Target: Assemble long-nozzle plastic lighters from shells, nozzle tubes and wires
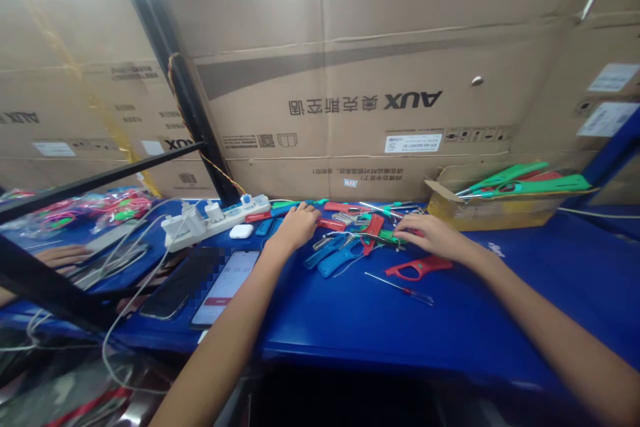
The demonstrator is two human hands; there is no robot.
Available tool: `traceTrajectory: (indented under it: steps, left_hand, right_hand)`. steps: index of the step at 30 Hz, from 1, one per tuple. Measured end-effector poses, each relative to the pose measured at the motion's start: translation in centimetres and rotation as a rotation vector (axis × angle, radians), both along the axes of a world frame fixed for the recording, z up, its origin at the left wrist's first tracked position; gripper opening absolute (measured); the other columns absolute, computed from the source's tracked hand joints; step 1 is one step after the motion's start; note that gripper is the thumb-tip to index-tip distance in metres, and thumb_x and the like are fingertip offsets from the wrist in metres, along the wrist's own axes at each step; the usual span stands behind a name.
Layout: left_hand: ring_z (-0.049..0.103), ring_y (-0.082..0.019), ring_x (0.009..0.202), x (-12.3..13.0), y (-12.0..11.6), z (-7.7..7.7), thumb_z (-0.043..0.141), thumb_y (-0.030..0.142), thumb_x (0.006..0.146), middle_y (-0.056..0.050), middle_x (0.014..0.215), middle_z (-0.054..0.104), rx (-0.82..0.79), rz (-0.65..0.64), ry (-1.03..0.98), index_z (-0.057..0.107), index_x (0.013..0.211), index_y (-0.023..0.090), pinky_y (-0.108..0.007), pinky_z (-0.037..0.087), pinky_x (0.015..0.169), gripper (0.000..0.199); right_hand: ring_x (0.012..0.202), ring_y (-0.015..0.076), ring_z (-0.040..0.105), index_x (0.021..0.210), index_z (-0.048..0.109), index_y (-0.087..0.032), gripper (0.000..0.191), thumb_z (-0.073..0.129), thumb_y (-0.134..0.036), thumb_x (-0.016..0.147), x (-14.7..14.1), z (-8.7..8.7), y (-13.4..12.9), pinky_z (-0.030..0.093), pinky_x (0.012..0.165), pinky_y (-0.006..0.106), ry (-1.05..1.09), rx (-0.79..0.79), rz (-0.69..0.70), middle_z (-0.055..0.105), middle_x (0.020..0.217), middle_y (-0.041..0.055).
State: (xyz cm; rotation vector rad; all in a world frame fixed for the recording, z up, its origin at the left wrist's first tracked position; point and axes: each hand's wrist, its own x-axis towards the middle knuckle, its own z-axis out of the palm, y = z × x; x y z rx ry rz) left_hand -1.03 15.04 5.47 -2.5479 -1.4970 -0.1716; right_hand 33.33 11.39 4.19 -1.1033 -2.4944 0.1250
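My left hand (299, 225) rests at the left part of a pile of red, blue and green plastic parts, its fingers over blue and red pieces; what it holds, if anything, is hidden. At the pile's right side is my right hand (430, 233), fingers bent beside a green piece (400, 236) and thin metal rods. Blue handle-shaped parts (341, 259) lie between my hands, nearer to me. A red part with an oval hole (419, 268) lies just below my right hand. In front of it is a screwdriver (400, 288) with a clear reddish handle.
A cardboard box (493, 210) of green and red parts stands at the back right. A power strip (220, 221), white case (241, 231), lit phone (227, 287) and dark phone (175, 290) are left. Beyond a black frame (200, 107) shows another person's hand (63, 257).
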Motion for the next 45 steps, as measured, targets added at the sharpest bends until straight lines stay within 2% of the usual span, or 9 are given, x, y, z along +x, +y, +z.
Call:
traceTrajectory:
  steps: [5,12,18,25,28,31,34,37,45]
  left_hand:
    - [0.056,-0.028,0.120,0.3,0.4,-1.5,0.051,0.011,0.095,-0.012,0.118,0.071,-0.032,-0.005,0.038,0.070,0.100,0.018,-0.041,0.042,0.101,0.021]
    - [0.056,-0.031,0.120,1.0,1.0,-1.8,0.056,0.015,0.095,-0.016,0.122,0.068,0.013,0.046,0.045,0.063,0.113,0.016,-0.047,0.039,0.105,0.020]
    - [0.059,-0.029,0.117,1.7,1.0,-2.3,0.056,0.014,0.096,-0.013,0.109,0.073,0.035,0.029,0.015,0.066,0.099,0.017,-0.052,0.032,0.113,0.011]
    - [0.060,-0.036,0.117,1.3,0.1,0.3,0.054,0.017,0.098,-0.019,0.114,0.069,0.210,0.059,-0.159,0.064,0.107,0.014,-0.060,0.032,0.110,0.014]
    - [0.062,-0.031,0.116,1.8,-1.1,2.0,0.050,0.028,0.104,-0.015,0.119,0.068,0.237,-0.054,-0.245,0.060,0.121,0.015,-0.049,0.042,0.104,0.023]
    - [0.065,-0.022,0.110,3.6,-3.3,2.5,0.052,0.041,0.104,-0.006,0.121,0.070,0.184,-0.281,-0.297,0.058,0.125,0.023,-0.035,0.048,0.098,0.028]
    - [0.067,-0.022,0.104,6.4,-6.0,1.6,0.059,0.043,0.101,-0.006,0.116,0.071,-0.060,-0.641,-0.416,0.062,0.121,0.021,-0.033,0.051,0.091,0.030]
    - [0.069,-0.023,0.102,8.6,-8.1,0.2,0.063,0.046,0.098,-0.006,0.111,0.072,-0.217,-0.801,-0.283,0.064,0.120,0.020,-0.032,0.051,0.090,0.034]
    - [0.069,-0.025,0.094,8.0,-7.5,-0.4,0.073,0.052,0.088,-0.006,0.104,0.072,-0.328,-0.671,-0.175,0.065,0.121,0.020,-0.032,0.050,0.079,0.046]
  right_hand:
    - [0.090,0.0213,0.068,0.098,0.075,-0.022,0.038,0.045,-0.044,0.103,-0.6,-0.5,0.0,0.050,0.083,0.035,-0.007,-0.031,0.029,0.074,0.098,0.0069]
    - [0.099,0.0220,0.066,0.103,0.073,-0.023,0.034,0.046,-0.044,0.103,-0.7,-0.7,0.1,0.050,0.091,0.038,0.000,-0.027,0.056,0.071,0.105,0.0071]
    - [0.109,0.0255,0.064,0.111,0.072,-0.022,0.031,0.054,-0.044,0.099,-1.5,-1.3,-0.2,0.048,0.098,0.043,-0.014,-0.016,0.049,0.069,0.114,0.0101]
    - [0.099,0.0278,0.065,0.094,0.072,-0.021,0.023,0.056,-0.036,0.098,-1.8,-1.5,0.2,0.050,0.089,0.043,-0.036,0.024,-0.012,0.072,0.101,0.0109]
    - [0.102,0.0286,0.066,0.100,0.071,-0.021,0.023,0.053,-0.035,0.100,-1.6,-1.2,0.2,0.050,0.089,0.044,-0.007,0.062,-0.061,0.073,0.106,0.0115]
    - [0.101,0.0283,0.069,0.107,0.071,-0.021,0.025,0.051,-0.034,0.101,-1.4,-1.2,0.3,0.051,0.089,0.044,0.024,0.090,-0.100,0.075,0.108,0.0114]
    - [0.099,0.0273,0.072,0.108,0.072,-0.022,0.024,0.053,-0.033,0.100,-1.2,-1.5,0.5,0.053,0.088,0.042,0.040,0.106,-0.107,0.077,0.108,0.0094]
    - [0.101,0.0266,0.073,0.108,0.073,-0.023,0.022,0.055,-0.033,0.099,-1.3,-1.6,0.5,0.055,0.088,0.040,0.049,0.125,-0.096,0.078,0.109,0.0075]
    - [0.106,0.0271,0.073,0.112,0.073,-0.024,0.023,0.055,-0.031,0.100,-1.7,-1.1,0.0,0.057,0.091,0.041,0.100,0.198,-0.088,0.078,0.112,0.0070]
